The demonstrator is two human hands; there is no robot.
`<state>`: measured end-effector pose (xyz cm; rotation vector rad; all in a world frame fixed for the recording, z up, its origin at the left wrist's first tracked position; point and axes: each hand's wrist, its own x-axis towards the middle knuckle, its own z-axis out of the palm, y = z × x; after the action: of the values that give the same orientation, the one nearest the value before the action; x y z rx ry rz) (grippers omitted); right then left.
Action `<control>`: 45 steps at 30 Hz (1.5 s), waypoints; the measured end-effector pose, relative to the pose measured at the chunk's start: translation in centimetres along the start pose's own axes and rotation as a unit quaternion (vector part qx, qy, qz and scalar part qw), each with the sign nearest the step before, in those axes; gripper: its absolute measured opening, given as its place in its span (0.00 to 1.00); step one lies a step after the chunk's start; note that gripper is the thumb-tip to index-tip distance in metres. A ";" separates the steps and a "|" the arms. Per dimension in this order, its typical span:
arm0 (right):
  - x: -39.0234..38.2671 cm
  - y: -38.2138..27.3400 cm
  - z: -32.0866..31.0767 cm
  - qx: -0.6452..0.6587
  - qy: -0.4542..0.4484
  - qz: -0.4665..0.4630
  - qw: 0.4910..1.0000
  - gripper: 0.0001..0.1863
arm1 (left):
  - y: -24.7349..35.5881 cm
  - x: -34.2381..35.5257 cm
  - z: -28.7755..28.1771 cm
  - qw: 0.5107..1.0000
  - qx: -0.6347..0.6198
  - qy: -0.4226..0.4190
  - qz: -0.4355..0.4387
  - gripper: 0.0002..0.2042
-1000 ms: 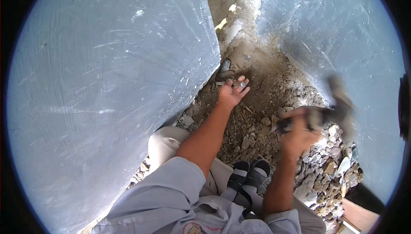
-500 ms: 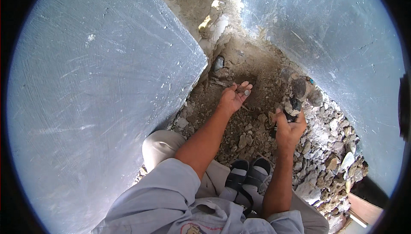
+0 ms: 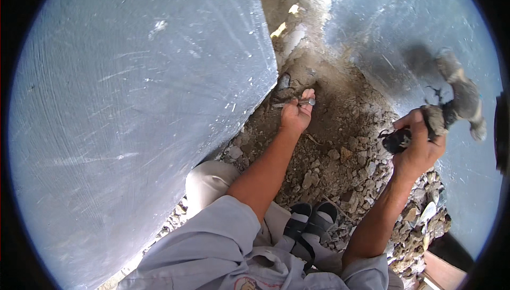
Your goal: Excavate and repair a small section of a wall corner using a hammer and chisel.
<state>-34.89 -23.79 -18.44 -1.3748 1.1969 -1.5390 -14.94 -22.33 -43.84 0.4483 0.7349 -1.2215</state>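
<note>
My left hand (image 3: pixel 296 116) is closed round a metal chisel (image 3: pixel 309 101), thumb across it and fingertips up. The chisel's round end shows at the fingers, and its other end points left toward the dirt at the wall corner. Out to the right, my right hand (image 3: pixel 417 149) grips a hammer (image 3: pixel 465 99) by its short, dark-wrapped handle. The hammer's dusty grey head is raised in front of the right wall, its shadow falling there. Dug soil (image 3: pixel 332 109) lies around and below the chisel.
Grey painted walls stand close on both sides, the left wall (image 3: pixel 159 104) and the right wall (image 3: pixel 382 30). Broken rubble (image 3: pixel 366 168) covers the ground on the right. My sandalled feet (image 3: pixel 308 221) are below. A brownish board (image 3: pixel 443 274) lies at the lower right.
My right hand has swung the hammer outward to the right and tilted it. The left hand stays by the corner with the chisel. The view has shifted slightly.
</note>
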 end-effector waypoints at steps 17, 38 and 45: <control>-2.9 2.1 3.7 -0.025 -0.039 0.100 0.994 0.09 | 1.8 2.4 -2.5 0.998 -0.029 0.002 -0.059 0.24; -5.7 4.4 1.6 -0.022 -0.094 0.168 0.981 0.08 | 0.9 1.6 -4.6 0.995 -0.062 -0.014 -0.076 0.14; -7.6 5.8 1.1 -0.018 -0.112 0.216 0.970 0.10 | 1.3 2.1 -3.7 0.994 -0.085 -0.028 -0.069 0.13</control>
<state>-32.94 -18.52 -26.22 -1.1751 1.2820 -1.0344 -14.29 -20.93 -48.01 0.2249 0.8247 -1.2837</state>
